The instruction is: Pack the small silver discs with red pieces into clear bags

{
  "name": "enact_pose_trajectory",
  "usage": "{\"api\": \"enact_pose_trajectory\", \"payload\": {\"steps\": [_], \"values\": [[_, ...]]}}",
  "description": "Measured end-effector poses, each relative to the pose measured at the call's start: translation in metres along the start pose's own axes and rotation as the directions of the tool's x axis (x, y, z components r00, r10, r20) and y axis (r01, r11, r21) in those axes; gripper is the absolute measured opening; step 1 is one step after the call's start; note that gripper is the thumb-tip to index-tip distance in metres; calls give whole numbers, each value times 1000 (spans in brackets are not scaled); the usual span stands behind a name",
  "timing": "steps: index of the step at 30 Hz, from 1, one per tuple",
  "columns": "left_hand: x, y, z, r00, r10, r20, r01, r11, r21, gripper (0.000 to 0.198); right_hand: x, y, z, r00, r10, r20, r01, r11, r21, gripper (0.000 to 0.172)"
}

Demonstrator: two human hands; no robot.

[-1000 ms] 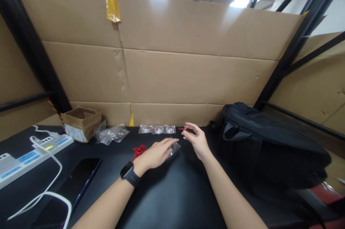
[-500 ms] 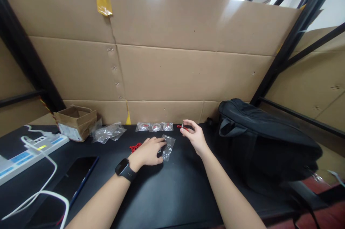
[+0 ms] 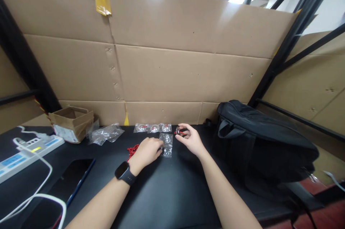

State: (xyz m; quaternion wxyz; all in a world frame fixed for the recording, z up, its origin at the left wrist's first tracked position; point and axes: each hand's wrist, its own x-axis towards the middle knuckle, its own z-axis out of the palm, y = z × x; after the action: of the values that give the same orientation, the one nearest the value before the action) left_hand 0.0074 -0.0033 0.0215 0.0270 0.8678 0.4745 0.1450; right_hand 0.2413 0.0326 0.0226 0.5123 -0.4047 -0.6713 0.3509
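My left hand, with a black watch on the wrist, is low over the table, fingers curled together at the left edge of a small clear plastic bag. The bag lies flat on the black surface. Beside that hand is a tangle of red cord, partly covered by it. My right hand is raised just right of the bag, pinching a small round disc with a red cord between thumb and fingers. Behind the bag, three clear packets, each with a round disc and something red inside, form a row.
Crumpled clear bags and an open cardboard box stand at back left. Nearer are a white power strip with cables and a dark phone-like slab. A black bag fills the right; a cardboard wall rises behind.
My left fingers have drawn together at the plastic bag's edge, where they were spread before. The disc in my right hand has turned, showing its round face more.
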Motion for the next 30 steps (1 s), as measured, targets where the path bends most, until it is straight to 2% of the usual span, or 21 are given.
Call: {"api": "enact_pose_trajectory", "payload": {"steps": [5,12,16,19,22,25,27,30], "values": [[-2,1,-1,996,89,16,-87,991,-96,37,0,1,0,999,-35,18,36,998,-52,47],[1,6,6,995,95,14,-94,993,-72,9,1,3,-3,999,-36,-10,35,998,-55,48],[1,9,4,995,96,1,-95,993,-76,12,3,3,-8,999,-21,-27,19,998,-59,48],[3,9,3,996,41,-85,-59,974,-219,15,4,2,-13,998,-14,-58,12,999,-37,48],[8,5,6,982,-105,-159,9,859,-512,22,5,1,-16,994,-9,-107,10,1000,6,48],[15,-2,15,956,-264,-125,68,616,-785,31,5,1,-18,991,-10,-137,12,1000,16,49],[20,-8,22,935,-346,-83,100,480,-872,37,6,1,-18,991,-10,-131,12,1000,16,49],[23,-18,32,900,-434,-33,155,391,-907,44,5,1,-18,993,-7,-119,10,1000,20,48]]}}
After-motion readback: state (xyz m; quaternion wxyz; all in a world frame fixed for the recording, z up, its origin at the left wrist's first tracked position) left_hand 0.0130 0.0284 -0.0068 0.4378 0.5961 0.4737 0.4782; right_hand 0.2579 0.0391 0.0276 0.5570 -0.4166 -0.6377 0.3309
